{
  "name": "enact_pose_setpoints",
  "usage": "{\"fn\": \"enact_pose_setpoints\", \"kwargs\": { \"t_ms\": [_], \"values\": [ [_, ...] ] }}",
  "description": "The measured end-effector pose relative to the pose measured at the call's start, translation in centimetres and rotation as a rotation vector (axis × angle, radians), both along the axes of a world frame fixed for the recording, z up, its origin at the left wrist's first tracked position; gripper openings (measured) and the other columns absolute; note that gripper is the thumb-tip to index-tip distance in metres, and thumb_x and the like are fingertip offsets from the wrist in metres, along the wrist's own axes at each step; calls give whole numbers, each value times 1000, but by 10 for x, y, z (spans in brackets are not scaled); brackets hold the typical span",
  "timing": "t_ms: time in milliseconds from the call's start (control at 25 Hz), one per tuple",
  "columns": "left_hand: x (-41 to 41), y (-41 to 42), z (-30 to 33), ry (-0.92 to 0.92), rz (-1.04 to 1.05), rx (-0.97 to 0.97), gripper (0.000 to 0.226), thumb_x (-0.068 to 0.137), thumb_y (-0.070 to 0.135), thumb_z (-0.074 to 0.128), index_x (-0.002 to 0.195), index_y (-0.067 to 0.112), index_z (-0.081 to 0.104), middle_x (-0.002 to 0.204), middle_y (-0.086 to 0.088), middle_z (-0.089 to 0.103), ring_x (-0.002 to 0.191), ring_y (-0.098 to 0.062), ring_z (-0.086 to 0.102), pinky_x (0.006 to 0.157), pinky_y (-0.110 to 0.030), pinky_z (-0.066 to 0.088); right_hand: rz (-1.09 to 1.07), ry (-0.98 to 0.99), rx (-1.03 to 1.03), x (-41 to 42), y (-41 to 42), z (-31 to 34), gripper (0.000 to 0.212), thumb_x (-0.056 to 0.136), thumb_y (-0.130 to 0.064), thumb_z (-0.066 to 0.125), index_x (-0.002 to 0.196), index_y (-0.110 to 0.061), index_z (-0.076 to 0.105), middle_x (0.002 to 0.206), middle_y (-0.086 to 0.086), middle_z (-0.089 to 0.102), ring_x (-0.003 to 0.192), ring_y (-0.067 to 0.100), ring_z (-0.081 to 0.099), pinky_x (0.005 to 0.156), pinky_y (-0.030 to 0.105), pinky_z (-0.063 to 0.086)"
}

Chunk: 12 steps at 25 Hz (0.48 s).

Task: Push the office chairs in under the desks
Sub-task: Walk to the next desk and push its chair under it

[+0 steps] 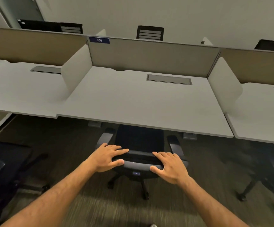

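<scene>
A black office chair (138, 140) stands in front of the middle white desk (142, 102), its seat front and armrest tips under the desk edge. My left hand (107, 157) lies on the left end of the chair's backrest top, fingers over the rim and thumb behind. My right hand (169, 166) holds the right end the same way. A second black chair (6, 171) stands out on the carpet at the left, away from the left desk (18, 90). A third chair (267, 171) stands at the right in front of the right desk (261, 115).
Beige partition panels (149, 58) with a blue "306" label (99, 40) back the desks, and white side dividers (77, 69) separate them. Chair backs of the far row show above the partitions. Desk legs (94, 124) flank the middle chair. Carpet covers the floor.
</scene>
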<state>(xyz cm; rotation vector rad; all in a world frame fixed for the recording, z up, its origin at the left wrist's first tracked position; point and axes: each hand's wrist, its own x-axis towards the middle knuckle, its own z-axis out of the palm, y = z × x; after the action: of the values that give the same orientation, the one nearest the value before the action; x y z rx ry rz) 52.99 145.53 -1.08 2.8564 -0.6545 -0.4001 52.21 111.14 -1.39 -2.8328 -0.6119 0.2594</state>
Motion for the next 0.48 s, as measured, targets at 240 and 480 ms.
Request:
{"fn": "enact_pose_setpoints", "kwargs": {
  "t_ms": [240,480],
  "values": [
    [-18,-9,36,-97,260,-100,66,95,74,31,153,43,38,159,8,42,151,-10,28,125,-46,11,154,22,85,41,18,25,76,93,-76,24,153,-33,40,141,-6,58,128,16,52,105,37,42],
    [-86,29,80,-312,623,-151,65,96,68,39,154,36,39,156,7,47,148,-15,35,123,-46,20,479,-51,217,69,105,75,79,93,-82,18,151,-35,42,147,-5,56,137,17,47,111,39,37]
  ]
}}
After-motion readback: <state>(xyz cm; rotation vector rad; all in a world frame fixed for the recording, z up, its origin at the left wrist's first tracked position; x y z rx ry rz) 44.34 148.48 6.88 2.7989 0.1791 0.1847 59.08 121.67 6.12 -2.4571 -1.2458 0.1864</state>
